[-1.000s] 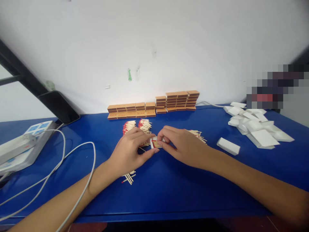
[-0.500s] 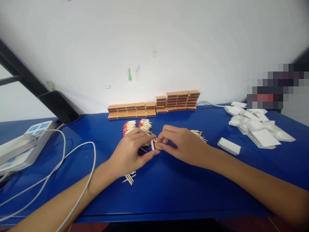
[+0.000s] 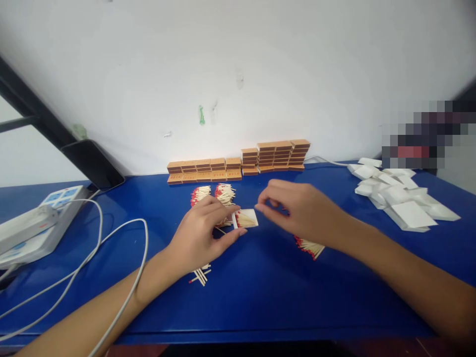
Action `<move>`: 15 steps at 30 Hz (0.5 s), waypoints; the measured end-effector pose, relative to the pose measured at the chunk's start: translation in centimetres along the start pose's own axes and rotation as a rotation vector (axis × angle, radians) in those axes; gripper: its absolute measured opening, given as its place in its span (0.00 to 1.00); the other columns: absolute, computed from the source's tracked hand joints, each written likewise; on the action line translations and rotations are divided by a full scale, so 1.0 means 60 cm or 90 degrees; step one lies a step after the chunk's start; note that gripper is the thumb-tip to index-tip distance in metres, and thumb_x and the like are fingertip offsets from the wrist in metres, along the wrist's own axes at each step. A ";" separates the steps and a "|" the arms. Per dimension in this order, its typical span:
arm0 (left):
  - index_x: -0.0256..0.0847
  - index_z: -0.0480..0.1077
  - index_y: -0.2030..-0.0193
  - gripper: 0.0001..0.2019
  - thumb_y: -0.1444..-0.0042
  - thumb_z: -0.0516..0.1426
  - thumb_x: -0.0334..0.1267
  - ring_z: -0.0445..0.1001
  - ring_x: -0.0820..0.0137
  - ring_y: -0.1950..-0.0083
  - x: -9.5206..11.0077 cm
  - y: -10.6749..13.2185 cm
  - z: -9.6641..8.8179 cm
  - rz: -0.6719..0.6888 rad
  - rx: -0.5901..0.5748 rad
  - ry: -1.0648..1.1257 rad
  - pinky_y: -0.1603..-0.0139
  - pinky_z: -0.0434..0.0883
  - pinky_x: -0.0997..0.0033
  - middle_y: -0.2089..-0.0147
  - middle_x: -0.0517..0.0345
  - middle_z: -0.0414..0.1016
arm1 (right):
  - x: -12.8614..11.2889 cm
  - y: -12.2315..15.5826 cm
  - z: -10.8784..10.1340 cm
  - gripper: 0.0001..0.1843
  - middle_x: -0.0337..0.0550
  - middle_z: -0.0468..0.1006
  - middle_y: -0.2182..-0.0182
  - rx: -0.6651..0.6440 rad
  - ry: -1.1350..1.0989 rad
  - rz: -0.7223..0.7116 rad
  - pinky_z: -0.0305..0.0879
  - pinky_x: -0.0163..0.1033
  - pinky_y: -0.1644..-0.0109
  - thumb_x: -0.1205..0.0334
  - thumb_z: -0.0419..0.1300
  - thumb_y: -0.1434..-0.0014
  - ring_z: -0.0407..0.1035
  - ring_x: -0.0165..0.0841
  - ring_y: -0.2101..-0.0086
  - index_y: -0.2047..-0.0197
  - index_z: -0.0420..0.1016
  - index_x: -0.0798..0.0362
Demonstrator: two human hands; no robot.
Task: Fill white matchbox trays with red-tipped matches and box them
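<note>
My left hand (image 3: 203,233) is closed on a small white matchbox tray (image 3: 246,218) filled with red-tipped matches, pinching its left end against the blue table (image 3: 260,287). Just right of the tray, my right hand (image 3: 297,208) hovers above the table with its fingers curled into a loose pinch; nothing shows between them. A heap of matches (image 3: 309,246) lies under the right wrist. Two more match heaps (image 3: 213,193) lie beyond the left hand, and a few loose matches (image 3: 200,275) lie by the left wrist.
Orange matchboxes (image 3: 238,162) are stacked in rows along the white wall. White box sleeves (image 3: 399,196) are piled at the right. At the left sit a power strip (image 3: 33,223), white cables (image 3: 122,238) crossing my left forearm, and a dark phone (image 3: 92,163) leaning on the wall.
My right hand has let go of the tray and risen to the right, uncovering the filled tray and the heap of matches below it. The left hand has stayed on the tray.
</note>
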State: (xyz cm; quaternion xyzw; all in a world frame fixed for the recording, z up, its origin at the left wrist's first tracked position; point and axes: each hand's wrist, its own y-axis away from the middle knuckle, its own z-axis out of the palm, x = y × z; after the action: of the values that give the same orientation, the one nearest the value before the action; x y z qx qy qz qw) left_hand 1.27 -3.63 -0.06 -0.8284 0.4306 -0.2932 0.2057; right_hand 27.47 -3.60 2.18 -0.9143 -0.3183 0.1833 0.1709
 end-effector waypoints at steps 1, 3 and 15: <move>0.36 0.79 0.42 0.18 0.36 0.67 0.42 0.76 0.59 0.56 0.000 0.000 -0.001 -0.011 0.014 -0.010 0.52 0.77 0.55 0.58 0.48 0.84 | 0.017 -0.002 -0.013 0.11 0.44 0.78 0.67 0.000 0.020 0.032 0.60 0.41 0.63 0.56 0.55 0.29 0.69 0.35 0.68 0.61 0.74 0.50; 0.36 0.79 0.42 0.19 0.37 0.67 0.41 0.76 0.59 0.55 -0.001 0.000 -0.003 -0.032 0.046 -0.029 0.52 0.77 0.55 0.57 0.47 0.84 | 0.062 -0.004 -0.036 0.10 0.44 0.78 0.69 -0.048 0.054 0.098 0.59 0.42 0.64 0.56 0.57 0.33 0.69 0.36 0.69 0.64 0.76 0.49; 0.36 0.79 0.43 0.18 0.37 0.67 0.41 0.76 0.59 0.54 -0.010 -0.001 -0.005 -0.045 0.065 -0.050 0.53 0.77 0.56 0.57 0.48 0.84 | 0.178 0.014 -0.056 0.05 0.44 0.83 0.68 -0.370 0.005 0.305 0.64 0.42 0.66 0.59 0.64 0.46 0.73 0.38 0.69 0.66 0.81 0.49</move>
State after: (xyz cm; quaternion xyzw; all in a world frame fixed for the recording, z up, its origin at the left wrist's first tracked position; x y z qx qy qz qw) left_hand 0.85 -3.13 0.01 -0.8423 0.3774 -0.2890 0.2542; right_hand 37.21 2.00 2.32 -0.9738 -0.1336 0.1163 -0.1423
